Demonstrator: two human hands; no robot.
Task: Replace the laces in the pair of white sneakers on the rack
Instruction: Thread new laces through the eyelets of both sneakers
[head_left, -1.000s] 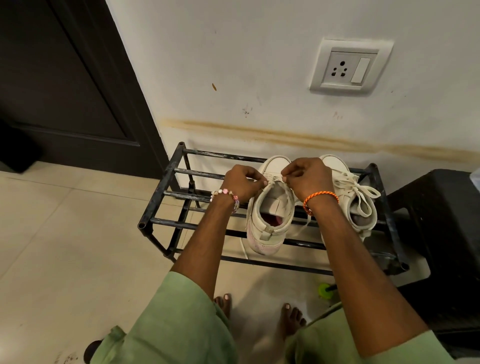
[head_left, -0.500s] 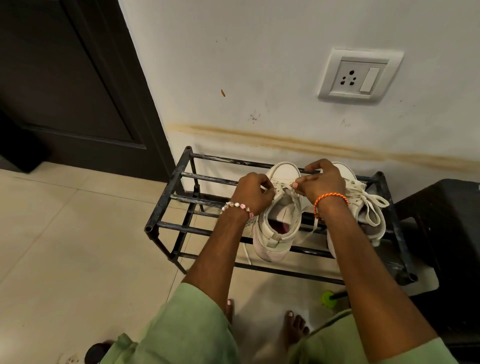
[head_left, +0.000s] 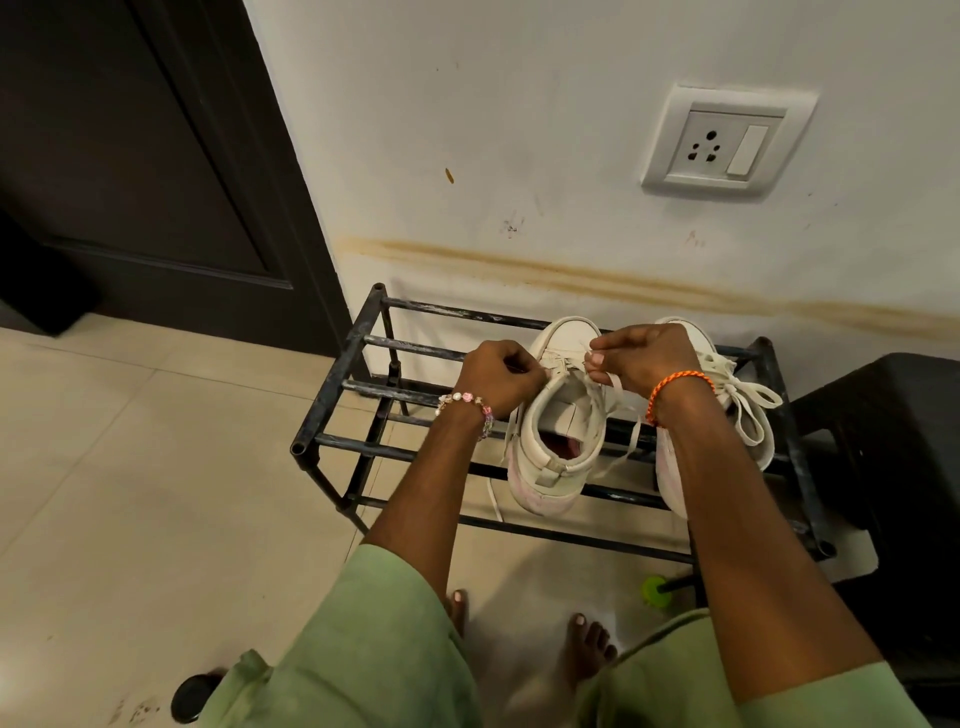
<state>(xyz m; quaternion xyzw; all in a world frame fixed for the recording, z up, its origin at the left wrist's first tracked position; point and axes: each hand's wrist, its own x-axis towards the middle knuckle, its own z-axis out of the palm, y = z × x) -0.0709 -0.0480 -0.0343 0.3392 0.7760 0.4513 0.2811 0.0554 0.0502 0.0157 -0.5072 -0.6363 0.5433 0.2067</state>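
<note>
Left hand (head_left: 496, 376): fingers curled tight, thumb and forefinger pinching at the lace (head_left: 615, 387) on the near-left edge of the eyelet row; what exactly is pinched is partly hidden under the knuckles. Beaded bracelet (head_left: 467, 408) on that wrist.

Right hand (head_left: 647, 361): fingers curled, fingertips (head_left: 597, 358) closed on a lace strand at the eyelets, the flat strand looping out below the hand toward 6 o'clock. Orange cord bracelet (head_left: 672, 387) on the wrist.

Left sneaker (head_left: 558, 447): sits on the top bars of the black metal rack (head_left: 332, 395), between the two hands. Long axis runs 12 to 6 o'clock; toe points to 12, toward the wall (head_left: 519, 130); heel at 6 overhangs the front bar. Lace loosened, ends trailing down both sides through the bars.

Right sneaker (head_left: 748, 410): at 3 o'clock of the first, just beside it, partly covered by the right forearm. Same orientation, toe to 12. Its lace appears tied in a bow.

Rack stands against the wall; dark door (head_left: 130, 156) at 10 o'clock, wall socket (head_left: 727, 143) at 1 o'clock, dark stool (head_left: 893, 467) at 3 o'clock.
</note>
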